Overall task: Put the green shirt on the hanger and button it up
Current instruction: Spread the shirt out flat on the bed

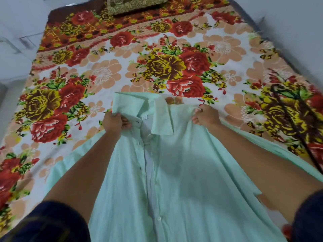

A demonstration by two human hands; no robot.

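Note:
A pale green shirt (183, 172) lies front up on the bed, collar pointing away from me, its placket unbuttoned and slightly parted. My left hand (114, 122) grips the shirt's left shoulder beside the collar. Near the right shoulder seam, my right hand (205, 116) pinches the fabric. A dark hanger (295, 123) lies on the bedspread to the right, apart from the shirt; its hook sits near the far end.
The bed is covered by a floral bedspread (157, 67) in red, yellow and peach. A patterned pillow (136, 4) rests at the head. White walls border both sides; the floor shows at the left.

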